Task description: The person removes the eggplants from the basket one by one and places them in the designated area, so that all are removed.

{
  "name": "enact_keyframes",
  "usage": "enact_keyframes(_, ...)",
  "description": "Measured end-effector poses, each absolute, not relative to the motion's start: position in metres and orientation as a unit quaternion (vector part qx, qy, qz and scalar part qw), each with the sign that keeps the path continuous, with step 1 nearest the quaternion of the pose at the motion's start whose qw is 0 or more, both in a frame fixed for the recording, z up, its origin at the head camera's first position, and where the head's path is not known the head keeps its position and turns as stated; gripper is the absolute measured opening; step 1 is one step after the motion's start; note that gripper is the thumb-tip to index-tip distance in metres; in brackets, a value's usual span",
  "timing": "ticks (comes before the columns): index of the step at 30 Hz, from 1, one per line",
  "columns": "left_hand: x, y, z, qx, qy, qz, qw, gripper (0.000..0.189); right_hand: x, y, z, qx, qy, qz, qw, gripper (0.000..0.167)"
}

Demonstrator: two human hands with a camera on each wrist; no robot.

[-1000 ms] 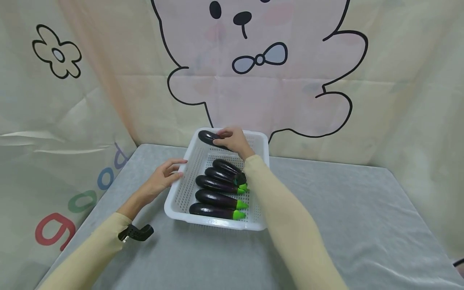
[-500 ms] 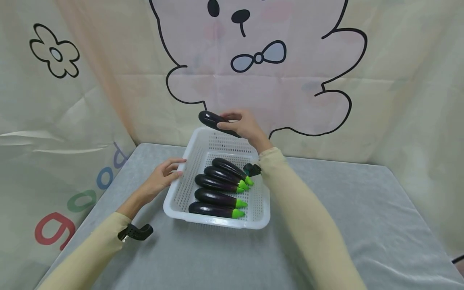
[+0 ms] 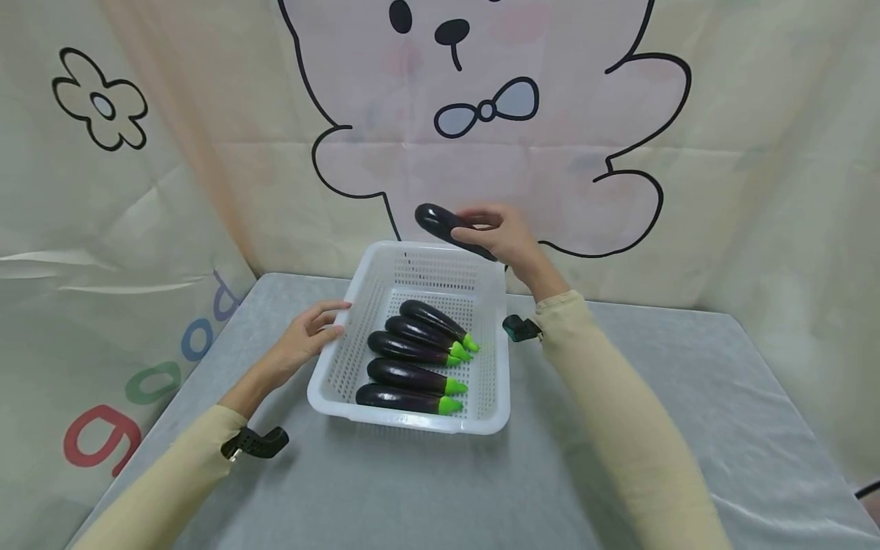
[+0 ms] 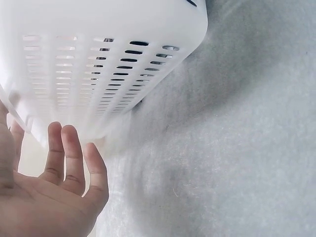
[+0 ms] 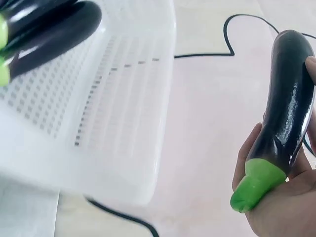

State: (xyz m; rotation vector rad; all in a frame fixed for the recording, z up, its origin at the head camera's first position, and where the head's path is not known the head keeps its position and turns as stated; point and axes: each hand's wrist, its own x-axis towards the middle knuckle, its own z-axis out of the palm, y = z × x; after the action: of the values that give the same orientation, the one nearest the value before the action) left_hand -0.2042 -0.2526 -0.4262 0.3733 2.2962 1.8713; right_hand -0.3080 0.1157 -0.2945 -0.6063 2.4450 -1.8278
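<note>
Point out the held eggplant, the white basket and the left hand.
Held eggplant (image 5: 286, 101): right wrist view, middle of its dark body.
White basket (image 3: 412, 420): head view, near rim.
Left hand (image 3: 299, 341): head view, back of the hand.

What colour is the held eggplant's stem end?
The stem end is green, clearest from the right wrist.

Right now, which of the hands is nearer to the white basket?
Left: the left hand touches the left rim of the white basket; the right hand is raised near the far right corner, apart from it, holding an eggplant.
</note>
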Motion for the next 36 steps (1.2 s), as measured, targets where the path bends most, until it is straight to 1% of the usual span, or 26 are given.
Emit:
enact_keyframes(9,-0.205,-0.253,-0.427,0.120,0.770,0.622,0.079,0.046,-0.298,0.152,-0.302,-0.173,0.781,-0.600,-0.001,0.042)
enact_keyframes(18,-0.202,-0.251,-0.425,0.116,0.769,0.623,0.079,0.047,-0.289,0.193,-0.318,-0.136,0.770,-0.622,-0.021,0.045)
enact_keyframes(25,-0.203,-0.251,-0.427,0.116,0.771,0.621,0.076,0.047,-0.279,0.226,-0.337,-0.102,0.782,-0.613,-0.041,0.048)
enact_keyframes(31,-0.205,-0.250,-0.429,0.116,0.771,0.621,0.080,0.047,-0.266,0.252,-0.354,-0.056,0.801,-0.595,-0.039,0.053)
enact_keyframes(36,-0.205,-0.252,-0.429,0.121,0.771,0.621,0.074,0.047,-0.263,0.263,-0.369,-0.040,0.820,-0.569,-0.040,0.055)
